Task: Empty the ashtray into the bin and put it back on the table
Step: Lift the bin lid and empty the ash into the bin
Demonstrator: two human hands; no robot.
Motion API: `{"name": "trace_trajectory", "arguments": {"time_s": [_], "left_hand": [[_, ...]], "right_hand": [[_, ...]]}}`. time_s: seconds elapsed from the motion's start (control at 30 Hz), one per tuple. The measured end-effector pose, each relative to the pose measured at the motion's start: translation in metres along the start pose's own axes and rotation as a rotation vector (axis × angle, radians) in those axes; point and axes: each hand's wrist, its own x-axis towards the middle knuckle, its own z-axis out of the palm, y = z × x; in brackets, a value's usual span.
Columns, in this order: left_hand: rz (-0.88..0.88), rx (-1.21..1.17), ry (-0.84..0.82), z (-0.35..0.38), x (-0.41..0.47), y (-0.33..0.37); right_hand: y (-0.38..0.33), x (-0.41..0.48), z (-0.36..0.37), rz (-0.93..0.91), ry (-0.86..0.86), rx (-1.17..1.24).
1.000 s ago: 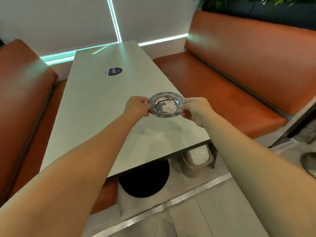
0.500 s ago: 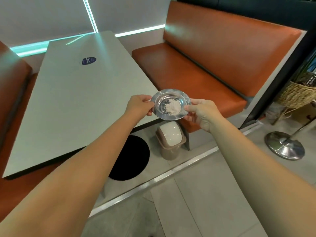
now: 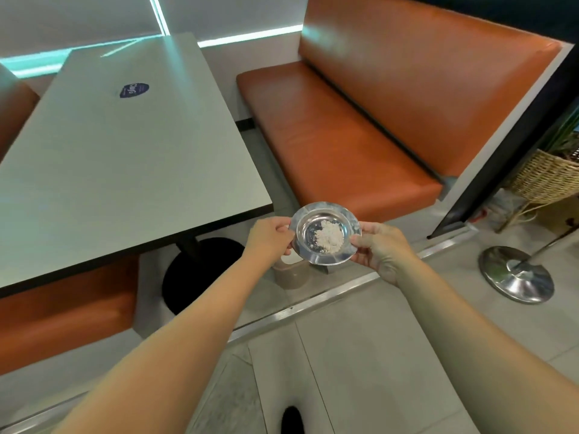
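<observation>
Steel ashtray (image 3: 325, 237), level, off the surface (image 3: 125, 158), directly above the bin (image 3: 291, 274). My left hand (image 3: 269, 235) and right hand (image 3: 380, 249) each pinch its rim. It looks light, stiff and slick; I'd keep to opposite rim edges, since the loose ash (image 3: 329, 240) would spill easily.

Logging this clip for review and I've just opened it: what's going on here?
A person holds a round metal ashtray level between both hands, the left hand and right hand each gripping an opposite side of its rim. A pile of pale ash sits in its bowl, so it is not yet emptied. The ashtray is off the table, held over the floor directly above a small beige bin by the orange bench.
</observation>
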Motion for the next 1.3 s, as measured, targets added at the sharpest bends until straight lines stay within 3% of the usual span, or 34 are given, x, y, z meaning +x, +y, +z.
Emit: {"name": "trace_trajectory", "arguments": {"time_s": [0.3,0.83,1.3], "left_hand": [[-0.141,0.062,0.04,0.045,0.107,-0.045],[-0.227,0.56,0.23,0.088,0.31,-0.185],[-0.117,0.962,0.011,0.117,0.387,-0.25]], "right_hand": [[0.043,0.114,-0.013,0.138,0.085,0.036],[0.16,0.342,0.013,0.214,0.009,-0.248],[0.218,0.43,0.044,0.213,-0.11,-0.332]]}}
